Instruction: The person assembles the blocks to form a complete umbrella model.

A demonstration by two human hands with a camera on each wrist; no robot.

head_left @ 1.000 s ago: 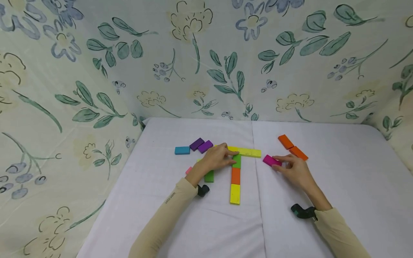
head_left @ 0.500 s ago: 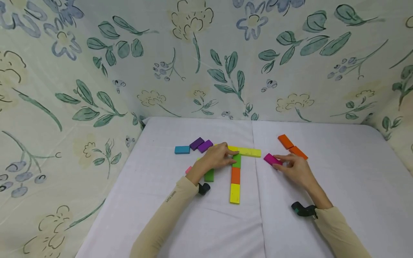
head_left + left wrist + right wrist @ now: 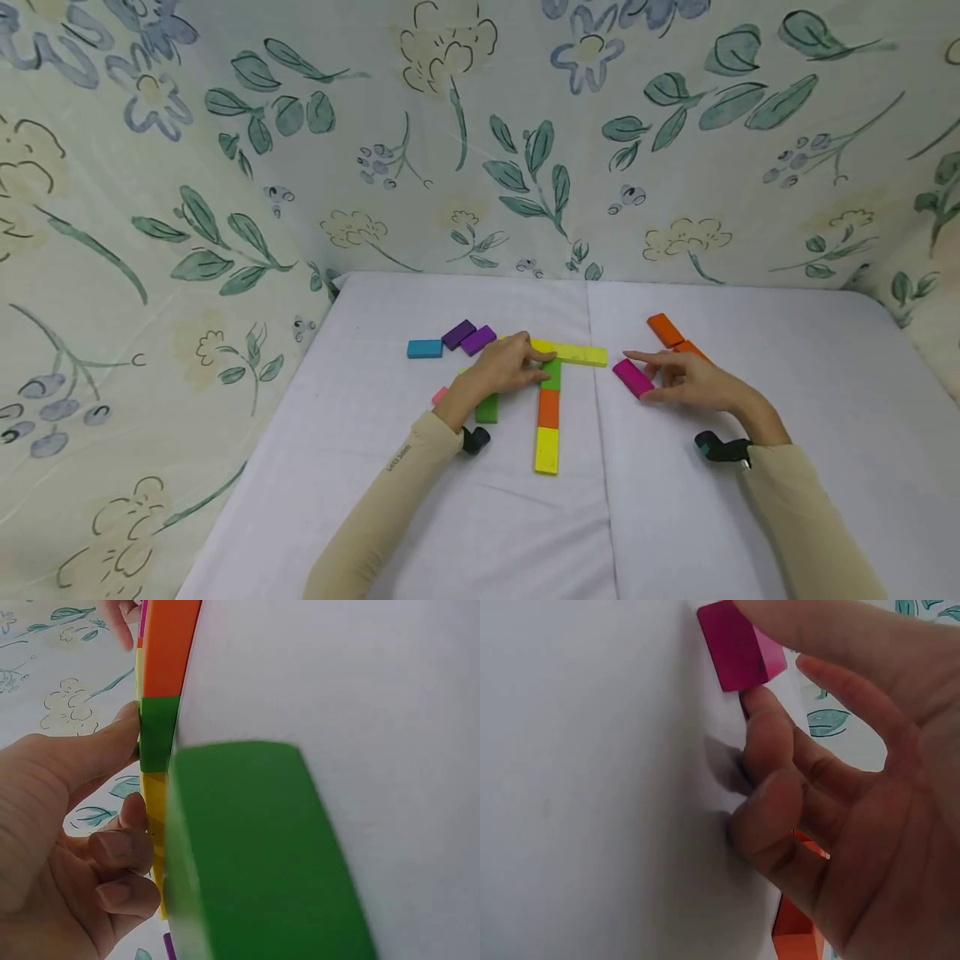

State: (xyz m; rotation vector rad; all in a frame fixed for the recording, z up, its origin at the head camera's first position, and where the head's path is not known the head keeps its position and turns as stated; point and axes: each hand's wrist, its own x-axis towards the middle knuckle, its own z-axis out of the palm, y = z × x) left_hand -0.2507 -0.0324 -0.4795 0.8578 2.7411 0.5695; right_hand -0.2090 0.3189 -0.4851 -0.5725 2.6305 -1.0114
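Observation:
In the head view my left hand (image 3: 506, 367) holds the light green block (image 3: 551, 375) with thumb and index finger, where it meets a row of yellow blocks (image 3: 577, 355). Its other fingers curl near a yellow block (image 3: 154, 814) in the left wrist view. Below the green block, an orange block (image 3: 548, 409) and a yellow block (image 3: 547, 451) continue a straight line, making a T shape. My right hand (image 3: 693, 383) has a flat magenta block (image 3: 633, 379) between its thumb and fingers, on the cloth right of the T. The index finger is stretched out past the block's far end.
Two orange blocks (image 3: 664, 330) lie behind the right hand, one partly hidden. At the left are a blue block (image 3: 424, 349), two purple blocks (image 3: 477, 340), a darker green block (image 3: 487, 408) and a pink block (image 3: 439, 396). Floral cloth (image 3: 465, 208) hangs behind the white-covered table (image 3: 375, 533).
My right hand has swung its wrist right and spread its index finger away from the thumb; the magenta block has turned slightly. The left hand has stayed in place.

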